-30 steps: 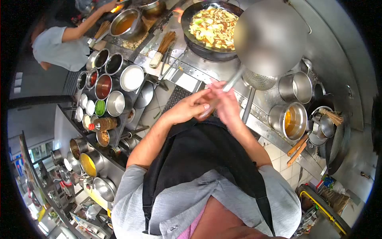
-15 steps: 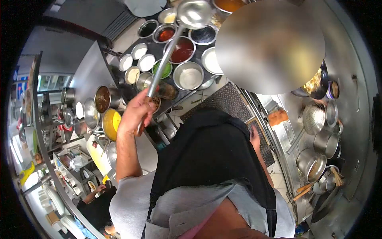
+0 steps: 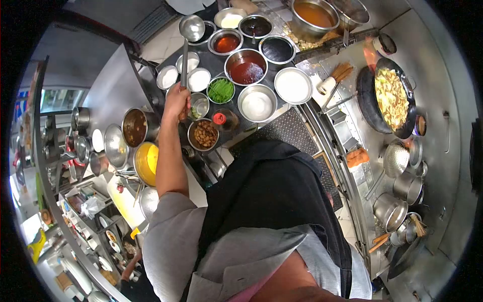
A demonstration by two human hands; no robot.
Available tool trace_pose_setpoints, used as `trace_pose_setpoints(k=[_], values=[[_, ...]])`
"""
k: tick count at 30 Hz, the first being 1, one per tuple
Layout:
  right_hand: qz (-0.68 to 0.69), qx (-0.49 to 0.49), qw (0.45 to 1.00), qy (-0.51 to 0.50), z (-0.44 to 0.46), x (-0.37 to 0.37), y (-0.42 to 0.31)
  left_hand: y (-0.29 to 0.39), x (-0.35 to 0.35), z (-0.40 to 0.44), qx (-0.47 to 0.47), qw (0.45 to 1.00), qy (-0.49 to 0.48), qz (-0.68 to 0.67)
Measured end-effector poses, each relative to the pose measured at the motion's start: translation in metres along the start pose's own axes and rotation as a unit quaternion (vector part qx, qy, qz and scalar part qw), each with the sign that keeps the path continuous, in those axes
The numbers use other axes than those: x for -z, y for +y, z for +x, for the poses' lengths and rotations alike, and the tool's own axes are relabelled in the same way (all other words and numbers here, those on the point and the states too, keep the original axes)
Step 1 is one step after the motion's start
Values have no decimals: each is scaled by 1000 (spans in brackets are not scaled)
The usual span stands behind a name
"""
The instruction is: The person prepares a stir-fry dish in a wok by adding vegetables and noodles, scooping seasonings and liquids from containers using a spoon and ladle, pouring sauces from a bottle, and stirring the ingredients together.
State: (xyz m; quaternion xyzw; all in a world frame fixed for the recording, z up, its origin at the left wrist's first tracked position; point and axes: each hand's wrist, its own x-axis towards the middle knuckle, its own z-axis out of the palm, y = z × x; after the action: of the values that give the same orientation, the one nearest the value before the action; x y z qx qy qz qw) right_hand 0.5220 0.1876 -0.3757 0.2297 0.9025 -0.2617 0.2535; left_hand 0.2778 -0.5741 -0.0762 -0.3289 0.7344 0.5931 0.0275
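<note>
My left hand (image 3: 177, 103) is closed around the handle of a long metal ladle (image 3: 191, 28). The arm stretches forward, and the ladle's bowl is at the far left of the sauce bowls, overlapping a bowl of dark liquid (image 3: 205, 34); whether they touch I cannot tell. Near the hand are bowls of white powder or grains (image 3: 198, 79), a bowl of chopped greens (image 3: 221, 90), a bowl of brown nut-like pieces (image 3: 203, 135) and a red-capped bottle (image 3: 225, 120). Farther out sit a bowl of dark red sauce (image 3: 246, 67) and one of orange-red liquid (image 3: 225, 43). My right hand is out of sight.
On the right, a wok (image 3: 393, 98) holds yellowish food beside a bamboo brush (image 3: 342, 72). Several steel pots (image 3: 390, 210) line the right counter. A pot of orange broth (image 3: 316, 15) stands at the back. Pans with yellow liquid (image 3: 147, 163) and brown sauce (image 3: 135, 128) are left.
My left hand has reached farther forward, and the ladle's bowl has swung left across the sauce bowls. My right hand, earlier beside the apron, has gone from view. The wok is now plainly visible.
</note>
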Motion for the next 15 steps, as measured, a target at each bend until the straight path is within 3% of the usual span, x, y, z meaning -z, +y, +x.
trace_pose_setpoints(k=[3, 6, 12, 15], values=[[-4, 11, 1000, 26, 5, -3, -6, -10, 0, 16, 18, 1000, 9, -23], [57, -25, 997, -35, 10, -16, 0, -7, -1, 17, 4, 999, 7, -33], [60, -81, 994, -48, 8, -21, -12, -13, 1, 31, 3, 1000, -8, -17], [59, -23, 998, -18, 28, -45, 31, -4, -2, 23, 15, 999, -1, -52]])
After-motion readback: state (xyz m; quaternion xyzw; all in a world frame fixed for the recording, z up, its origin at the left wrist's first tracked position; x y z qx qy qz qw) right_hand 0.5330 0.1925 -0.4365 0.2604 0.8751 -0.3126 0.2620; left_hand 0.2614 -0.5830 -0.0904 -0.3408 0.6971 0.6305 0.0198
